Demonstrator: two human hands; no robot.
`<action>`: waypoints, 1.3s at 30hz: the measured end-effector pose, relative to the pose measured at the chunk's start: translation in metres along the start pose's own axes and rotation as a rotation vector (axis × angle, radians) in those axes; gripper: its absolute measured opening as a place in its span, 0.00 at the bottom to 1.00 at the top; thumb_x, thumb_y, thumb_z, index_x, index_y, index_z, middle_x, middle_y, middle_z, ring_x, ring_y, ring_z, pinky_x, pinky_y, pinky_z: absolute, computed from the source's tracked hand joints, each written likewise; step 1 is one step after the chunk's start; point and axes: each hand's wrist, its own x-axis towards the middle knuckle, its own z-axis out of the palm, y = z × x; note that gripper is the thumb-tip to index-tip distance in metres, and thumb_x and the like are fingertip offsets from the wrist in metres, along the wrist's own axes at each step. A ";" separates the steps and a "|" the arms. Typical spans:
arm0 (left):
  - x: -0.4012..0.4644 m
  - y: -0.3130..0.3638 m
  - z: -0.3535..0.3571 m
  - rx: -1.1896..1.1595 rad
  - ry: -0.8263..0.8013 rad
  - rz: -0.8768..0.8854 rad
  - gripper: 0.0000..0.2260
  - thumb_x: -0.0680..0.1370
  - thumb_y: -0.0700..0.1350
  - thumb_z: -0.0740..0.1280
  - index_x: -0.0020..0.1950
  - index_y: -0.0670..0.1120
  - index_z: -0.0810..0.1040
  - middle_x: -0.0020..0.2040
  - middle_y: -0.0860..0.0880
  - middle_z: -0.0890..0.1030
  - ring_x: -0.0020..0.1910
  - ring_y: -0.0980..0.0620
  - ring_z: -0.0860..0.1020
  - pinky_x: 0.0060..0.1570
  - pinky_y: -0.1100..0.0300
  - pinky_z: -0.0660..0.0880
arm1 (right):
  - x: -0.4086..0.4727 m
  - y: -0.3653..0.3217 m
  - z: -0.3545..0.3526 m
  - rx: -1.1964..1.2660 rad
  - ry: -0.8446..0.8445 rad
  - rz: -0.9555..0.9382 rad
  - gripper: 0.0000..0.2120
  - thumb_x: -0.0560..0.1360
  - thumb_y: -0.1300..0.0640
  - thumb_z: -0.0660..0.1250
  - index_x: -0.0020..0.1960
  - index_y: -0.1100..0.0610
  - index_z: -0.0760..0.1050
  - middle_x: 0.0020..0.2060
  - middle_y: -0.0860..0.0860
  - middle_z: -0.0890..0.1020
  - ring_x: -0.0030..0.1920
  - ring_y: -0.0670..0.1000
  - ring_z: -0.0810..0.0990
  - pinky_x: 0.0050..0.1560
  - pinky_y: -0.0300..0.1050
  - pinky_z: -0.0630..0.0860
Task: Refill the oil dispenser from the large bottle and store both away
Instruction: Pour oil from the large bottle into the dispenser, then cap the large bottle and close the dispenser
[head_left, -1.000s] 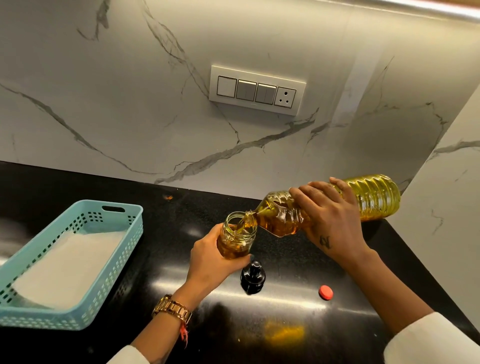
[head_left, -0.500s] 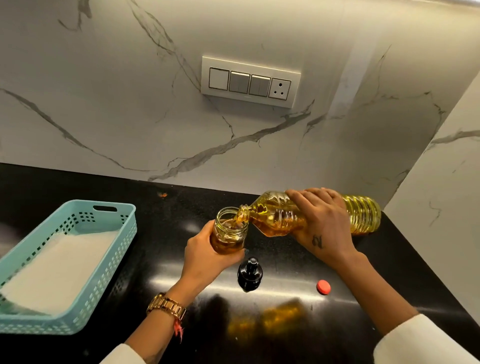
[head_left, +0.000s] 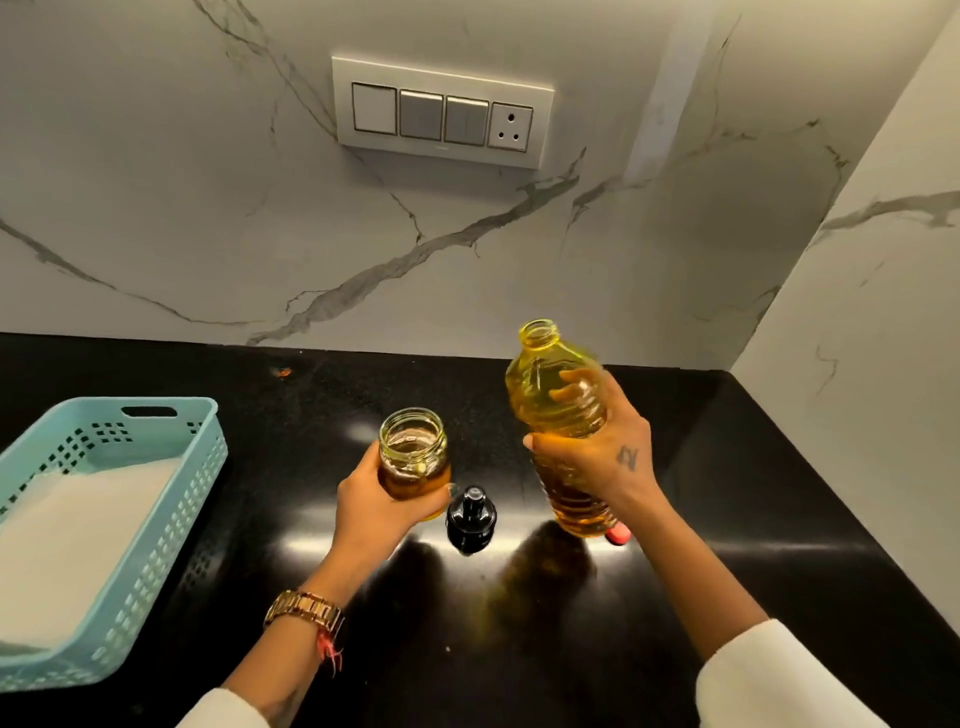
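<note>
- Oil fills the lower part of the glass oil dispenser (head_left: 414, 462), which stands open-mouthed and upright near the middle of the black table (head_left: 779, 545).
- The left hand (head_left: 374, 506) wraps the dispenser's lower body from the near side, its grip curled round the glass; whether the base touches the table I cannot tell.
- The large bottle (head_left: 563, 431) of yellow oil is upright, tilted slightly, uncapped, its mouth at the top, to the right of the dispenser and apart from it.
- The right hand (head_left: 597, 452) holds the bottle round its ribbed middle, fingers showing through the oil on the far side; the bottle's base hangs just over the table.
- A black pump top (head_left: 470, 519) stands on the table between the two hands, just beside the dispenser.
- A red cap (head_left: 618, 534) peeks out at the bottle's base, partly hidden by it.
- A light blue basket (head_left: 208, 457) with a white liner sits at the table's left edge, well apart from the hands.
- A gold watch (head_left: 304, 610) circles the left wrist.
- A switch plate (head_left: 441, 111) sits on the marble wall behind the table.
</note>
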 end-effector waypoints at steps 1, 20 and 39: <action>-0.001 -0.006 0.001 0.004 0.000 -0.016 0.25 0.58 0.41 0.81 0.48 0.57 0.76 0.43 0.59 0.82 0.43 0.70 0.78 0.38 0.79 0.71 | -0.002 0.004 0.000 0.066 0.018 0.054 0.29 0.57 0.55 0.81 0.49 0.37 0.71 0.44 0.39 0.80 0.46 0.31 0.78 0.42 0.22 0.71; -0.011 -0.061 0.011 0.066 -0.060 -0.089 0.27 0.58 0.43 0.81 0.54 0.54 0.76 0.47 0.56 0.82 0.47 0.63 0.79 0.43 0.71 0.71 | -0.013 0.050 0.008 0.361 0.099 0.292 0.34 0.51 0.46 0.82 0.52 0.31 0.70 0.49 0.40 0.81 0.51 0.39 0.80 0.48 0.37 0.76; -0.024 0.050 0.046 0.160 -0.093 0.371 0.38 0.68 0.64 0.69 0.72 0.49 0.62 0.71 0.55 0.65 0.71 0.52 0.64 0.68 0.49 0.66 | -0.044 0.099 -0.041 -0.473 -0.210 0.498 0.27 0.67 0.56 0.73 0.65 0.52 0.71 0.60 0.55 0.76 0.58 0.55 0.76 0.59 0.49 0.73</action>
